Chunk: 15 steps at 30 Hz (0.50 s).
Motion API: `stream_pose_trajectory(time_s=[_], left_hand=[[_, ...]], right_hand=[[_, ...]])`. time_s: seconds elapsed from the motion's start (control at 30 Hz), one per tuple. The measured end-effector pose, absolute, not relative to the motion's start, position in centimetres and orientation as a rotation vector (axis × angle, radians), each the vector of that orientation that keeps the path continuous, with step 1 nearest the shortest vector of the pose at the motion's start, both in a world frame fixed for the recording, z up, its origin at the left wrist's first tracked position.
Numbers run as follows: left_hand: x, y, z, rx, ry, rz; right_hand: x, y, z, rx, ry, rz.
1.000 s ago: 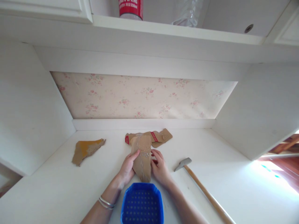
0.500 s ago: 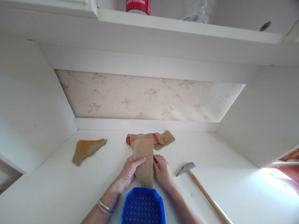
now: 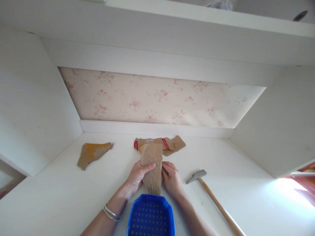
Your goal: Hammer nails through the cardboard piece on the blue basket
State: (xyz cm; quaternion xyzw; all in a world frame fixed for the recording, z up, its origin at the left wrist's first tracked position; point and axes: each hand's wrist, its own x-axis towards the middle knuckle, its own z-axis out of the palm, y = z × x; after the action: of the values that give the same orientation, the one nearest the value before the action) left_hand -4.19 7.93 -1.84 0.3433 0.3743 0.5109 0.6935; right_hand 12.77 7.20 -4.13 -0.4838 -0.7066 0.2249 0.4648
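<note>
Nearest to me on the white worktop (image 3: 56,200) sits a blue basket (image 3: 150,216), its floor dotted with rows of holes. To its left a forearm wears silver bangles (image 3: 112,213); to its right a hammer (image 3: 220,205) lies aslant, wooden handle running near and right, grey head at the far left end.

Just beyond the basket's far rim, in the middle, is the torn cardboard piece (image 3: 153,182) the person is handling. The left hand (image 3: 135,176) grips its left side, thumb laid across the face and the other fingers tucked behind. Small pale dots show beside the thumb tip, and the near end is ragged and ridged. The right hand (image 3: 171,177) is at the right edge, fingers curled in; from here I can't tell whether they pinch the cardboard or something small.

Farther off to the left lies a cardboard scrap (image 3: 92,154) with an orange-yellow patch. Behind the held piece, and partly covered by it from where I look, a cardboard strip (image 3: 176,144) with red bands stretches rightward. At the back runs flowered wallpaper (image 3: 157,101), and above it juts a white shelf (image 3: 172,32) with clear plastic (image 3: 222,4) on it.
</note>
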Motion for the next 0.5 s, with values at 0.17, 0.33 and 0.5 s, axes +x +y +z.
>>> stream_pose_trajectory(time_s=[0.17, 0.33, 0.5], left_hand=[[-3.99, 7.97, -2.23, 0.878, 0.949, 1.157], [-3.82, 8.02, -2.47, 0.898, 0.994, 1.187], [-3.78, 7.92, -2.25, 0.906, 1.001, 1.199]], right_hand=[[12.78, 7.27, -4.31, -1.185, -1.745, 0.552], [12.87, 7.39, -4.37, -1.172, -1.758, 0.540], [12.87, 7.37, -4.39, -1.159, -1.771, 0.524]])
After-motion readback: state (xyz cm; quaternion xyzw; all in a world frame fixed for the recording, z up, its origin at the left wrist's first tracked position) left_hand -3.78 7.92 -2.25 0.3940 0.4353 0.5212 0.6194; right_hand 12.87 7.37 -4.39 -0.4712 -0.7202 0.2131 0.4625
